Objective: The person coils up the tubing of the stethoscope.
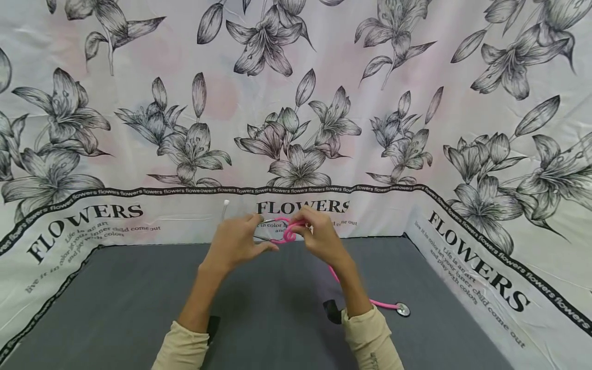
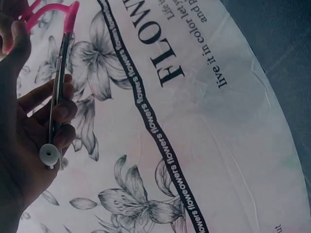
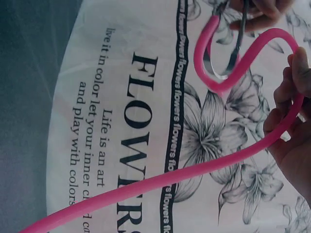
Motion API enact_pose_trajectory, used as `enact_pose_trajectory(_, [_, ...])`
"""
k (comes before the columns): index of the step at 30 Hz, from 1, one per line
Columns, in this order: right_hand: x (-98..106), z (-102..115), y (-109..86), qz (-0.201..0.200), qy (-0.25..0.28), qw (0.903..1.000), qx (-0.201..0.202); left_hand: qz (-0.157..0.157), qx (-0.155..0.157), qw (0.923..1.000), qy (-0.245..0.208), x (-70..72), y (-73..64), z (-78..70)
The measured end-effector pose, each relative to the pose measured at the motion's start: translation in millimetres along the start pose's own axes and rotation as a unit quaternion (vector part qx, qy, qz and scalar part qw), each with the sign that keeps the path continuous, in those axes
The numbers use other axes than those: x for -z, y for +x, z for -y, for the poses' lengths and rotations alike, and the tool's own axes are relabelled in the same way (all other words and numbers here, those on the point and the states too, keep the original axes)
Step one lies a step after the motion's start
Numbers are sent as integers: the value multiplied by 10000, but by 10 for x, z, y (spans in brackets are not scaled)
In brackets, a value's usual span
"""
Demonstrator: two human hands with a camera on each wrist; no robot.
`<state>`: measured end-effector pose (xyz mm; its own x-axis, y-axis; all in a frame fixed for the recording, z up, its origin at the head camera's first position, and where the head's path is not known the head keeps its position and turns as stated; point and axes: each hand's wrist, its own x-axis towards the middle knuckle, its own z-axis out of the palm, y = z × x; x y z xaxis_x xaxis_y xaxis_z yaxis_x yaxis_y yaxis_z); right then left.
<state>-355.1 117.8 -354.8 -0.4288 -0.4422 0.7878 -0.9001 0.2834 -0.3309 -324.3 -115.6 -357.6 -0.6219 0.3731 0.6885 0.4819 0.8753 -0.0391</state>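
1 stethoscope, held up over the grey worktop [image 1: 277, 313] between 2 bare hands. Count on it: 1 pink tubing [image 3: 194, 174], 2 metal ear tubes [image 2: 59, 73], 1 chest piece [image 1: 403, 309], 1 white ear tip [image 2: 49, 155] clearly seen — the 2nd can't be made out for sure. 2 beige sleeves [image 1: 182, 349], 2 black items [image 1: 332, 311], 1 at each wrist. 1 floral cloth [image 1: 222, 97] behind.

Both forearms [image 1: 357, 288] reach forward, hands raised and near each other, not touching. Left hand [image 1: 236, 236]: fingers curled round the metal ear tubes, clamped on them. Right hand [image 1: 321, 239]: thumb and fingers clamped on the pink tubing, which bends in a loop just beside the fingertips.

Tubing runs behind the right forearm in the head view, so part is hidden; chest piece shows out to the right of it — resting or hanging, can't tell. Left hand covers part of the metal tubes. Right wrist view cuts off both hands, left at the top, right at the side. Marking on the right sleeve too small to read.
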Motion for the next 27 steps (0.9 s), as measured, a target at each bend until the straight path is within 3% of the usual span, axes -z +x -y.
enact_pose_trajectory(7, [-132,81,52,-143,-456,9988,72,-164,-58,9998,-39,-13,23,-95])
enact_pose_trajectory(15, [-194,79,18,-226,-1039,9941,-226,1,31,9999,-159,12,36,-178])
enact_pose_trajectory(27, [-197,57,15,-182,-942,9945,-419,35,123,9995,-305,15,37,-194])
